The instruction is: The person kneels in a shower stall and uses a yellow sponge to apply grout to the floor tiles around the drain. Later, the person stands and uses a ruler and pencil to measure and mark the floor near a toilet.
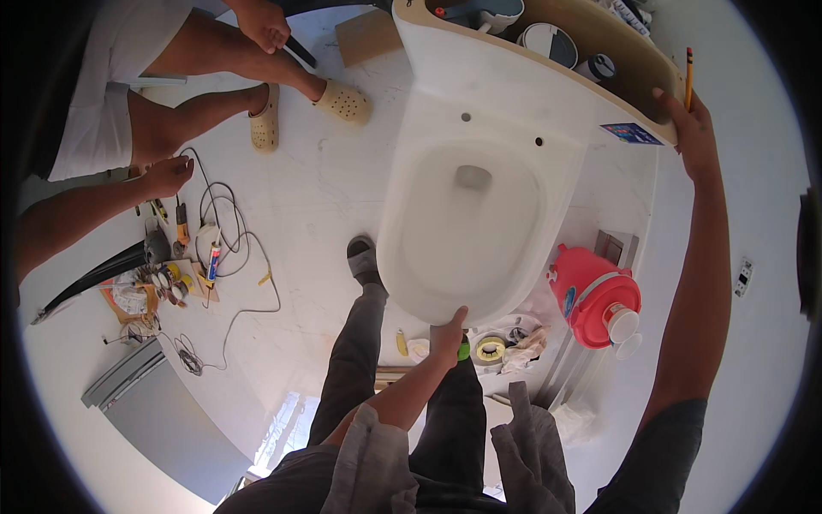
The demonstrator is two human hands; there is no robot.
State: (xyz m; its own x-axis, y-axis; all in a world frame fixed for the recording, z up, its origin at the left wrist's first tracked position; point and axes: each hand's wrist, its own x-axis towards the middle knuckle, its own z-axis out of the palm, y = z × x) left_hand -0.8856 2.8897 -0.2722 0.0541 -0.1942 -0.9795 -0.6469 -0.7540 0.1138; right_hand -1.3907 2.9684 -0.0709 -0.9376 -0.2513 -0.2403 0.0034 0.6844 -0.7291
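Observation:
A white toilet (479,231) without seat or lid stands before me, its open tank (505,64) at the far end. My left hand (448,337) grips the bowl's front rim, thumb on top and the other fingers mostly hidden underneath. At the far right, my right hand (695,137) is closed round the tank's right end, its thumb reaching over the inside of the wall. A pencil (688,77) sticks up from between that hand's fingers. Inside the tank lie a round white-and-dark part (550,44) and other fittings.
On the left, another person (223,51) sits wearing beige clogs (344,101). Cables (227,201), a sealant tube (212,262) and tools litter the floor there. A red water jug (595,295) stands right of the bowl, with a yellow tape roll (490,349) near my legs.

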